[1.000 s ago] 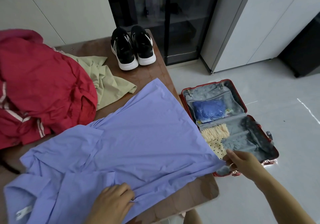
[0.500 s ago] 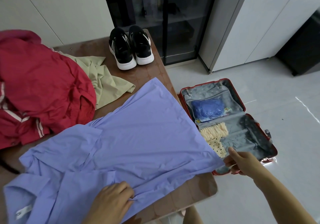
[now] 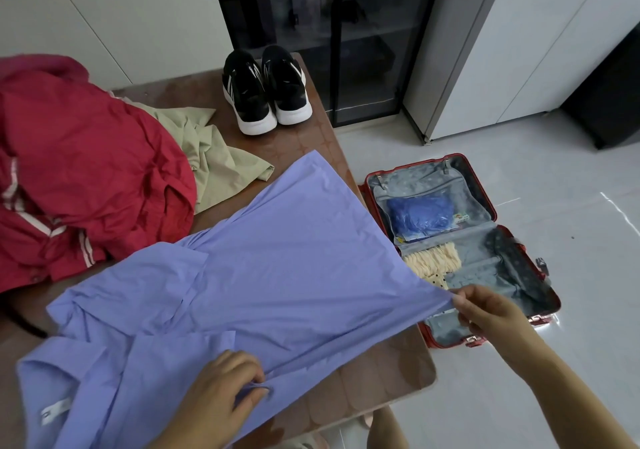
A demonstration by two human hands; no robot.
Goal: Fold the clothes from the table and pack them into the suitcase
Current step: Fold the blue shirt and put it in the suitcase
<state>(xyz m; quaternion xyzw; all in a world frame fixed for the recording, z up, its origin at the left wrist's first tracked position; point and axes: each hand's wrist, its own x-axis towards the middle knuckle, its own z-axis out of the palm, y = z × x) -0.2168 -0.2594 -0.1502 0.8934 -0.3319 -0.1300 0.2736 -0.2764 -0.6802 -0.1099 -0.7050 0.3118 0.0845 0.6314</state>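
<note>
Left hand (image 3: 221,396) at 6-7 o'clock, nearest the camera: fingers curled, pinching a fold of the lavender shirt (image 3: 277,275) at its near edge. Right hand (image 3: 491,313) at 4 o'clock, out past the edge of the surface (image 3: 374,379), thumb and fingers pinching the shirt's hem corner, cloth pulled taut between the two hands. Shirt lies spread across the near half of the brown surface, collar end and white label at 7-8 o'clock. Red suitcase (image 3: 485,275) lies open on the floor at 3 o'clock, just beside the surface; a cream knit item (image 3: 433,261) in the near half, a blue bundle (image 3: 420,214) behind mesh in the far half. Red garment (image 3: 86,171) heaped at 9-10 o'clock, overlapping a beige garment (image 3: 221,168). Black sneakers (image 3: 266,91) side by side at 12 o'clock on the far edge. Dark glass cabinet (image 3: 329,32) behind.
</note>
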